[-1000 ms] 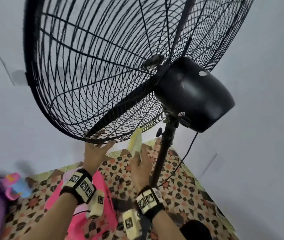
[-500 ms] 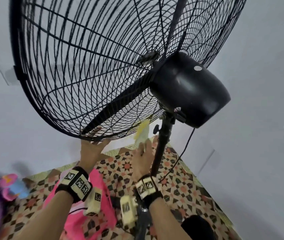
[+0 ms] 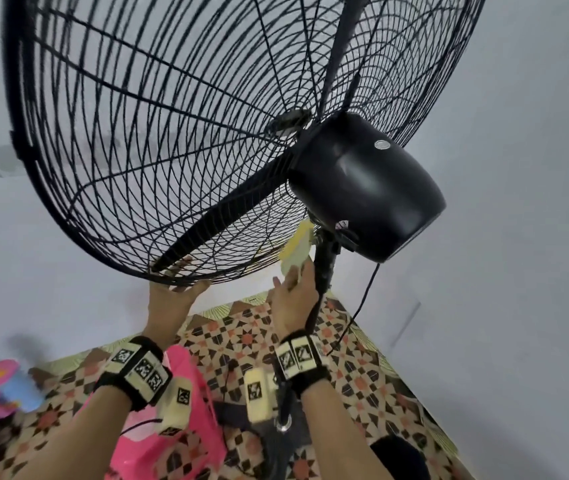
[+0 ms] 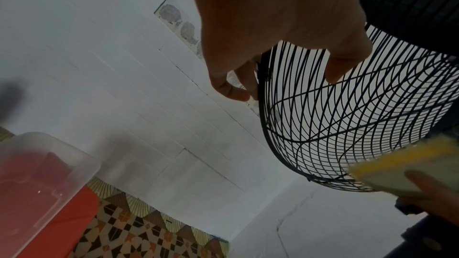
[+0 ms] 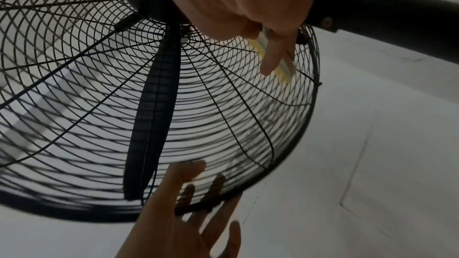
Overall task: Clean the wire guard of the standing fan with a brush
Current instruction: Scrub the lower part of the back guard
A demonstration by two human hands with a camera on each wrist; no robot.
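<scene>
The standing fan's black wire guard (image 3: 158,140) fills the upper head view, with the motor housing (image 3: 366,188) behind it. My left hand (image 3: 179,278) grips the guard's bottom rim; in the left wrist view the fingers (image 4: 228,85) and thumb sit on either side of the rim (image 4: 261,85). My right hand (image 3: 293,275) holds a pale brush with yellow bristles (image 3: 296,249) against the lower rear wires, just beside the pole (image 3: 324,268). The right wrist view shows the brush (image 5: 280,62) pressed on the guard (image 5: 223,105) near a dark blade (image 5: 154,125).
A power cord (image 3: 362,306) hangs from the motor beside the pole. On the patterned floor (image 3: 362,375) lie a pink bag (image 3: 186,438) and, at the left, a clear plastic tub (image 4: 49,174). White walls close in behind and to the right.
The brush has slid up the rear wires toward the motor and pole. My left hand has stayed on the bottom rim.
</scene>
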